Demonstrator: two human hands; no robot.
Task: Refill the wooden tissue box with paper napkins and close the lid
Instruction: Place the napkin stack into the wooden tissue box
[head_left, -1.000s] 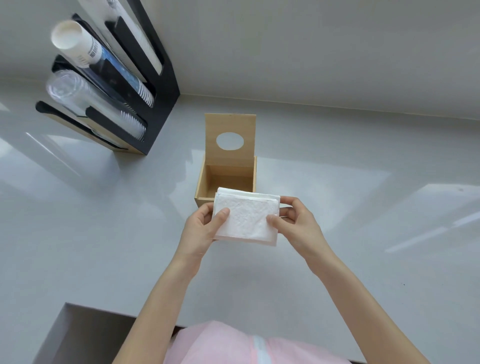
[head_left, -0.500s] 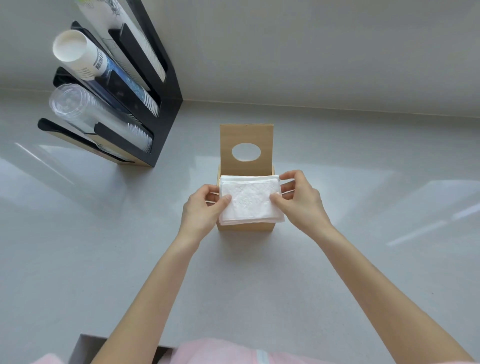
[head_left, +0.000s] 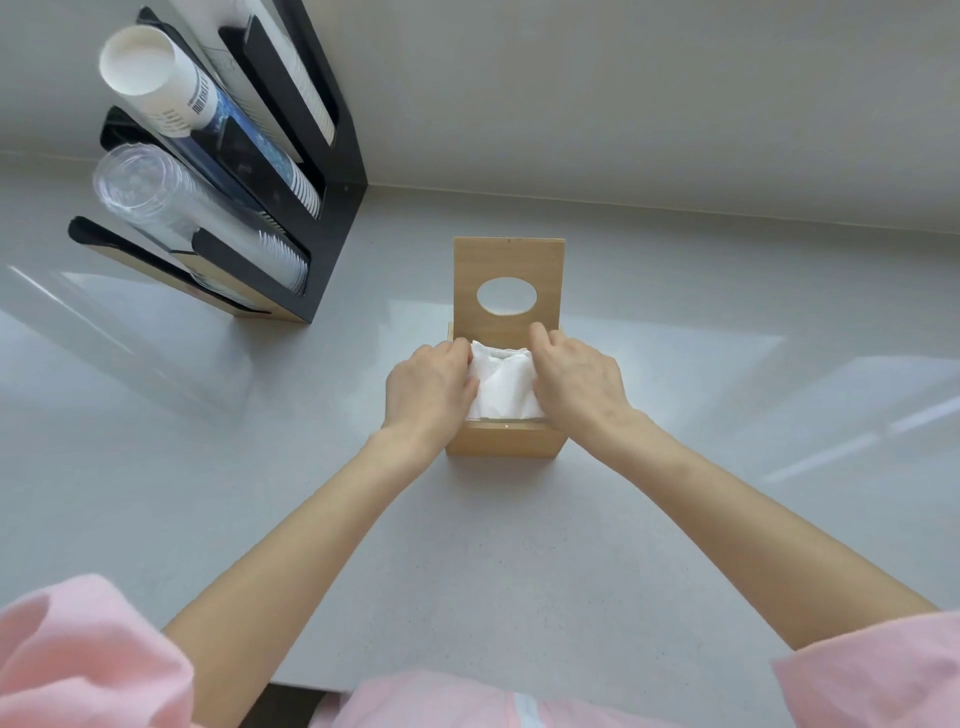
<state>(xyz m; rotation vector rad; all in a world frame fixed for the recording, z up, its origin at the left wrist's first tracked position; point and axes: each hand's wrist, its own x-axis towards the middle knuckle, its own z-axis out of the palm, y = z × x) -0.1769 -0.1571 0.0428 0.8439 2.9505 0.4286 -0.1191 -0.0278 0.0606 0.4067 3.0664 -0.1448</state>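
— Wooden tissue box: where does it sit?

— On the grey worktop, just past the middle of the view toward 12 o'clock, its front wall facing the person.

— And the lid?

— The lid stands upright at the box's 12 o'clock edge, hinged open, with its oval hole showing the worktop and wall behind.

— Where are the paper napkins?

— The paper napkins are a white stack lying in the box's open top, between the two hands. Their near edge is level with the front rim; how deep they have sunk I cannot tell.

— What are the hands doing?

— The left hand is at the stack's 9 o'clock side, fingers curled down over that edge and pressing on the napkins. The right hand is at the 3 o'clock side, fingers bent down onto the stack likewise. Both are palm down and closed onto the napkins; the fingertips are hidden by the paper and the box wall.

— Anything else around?

— A black cup holder stands at 10 o'clock, well apart from the box, holding a tilted stack of white paper cups and a stack of clear plastic cups. Pink sleeves show at the bottom corners.
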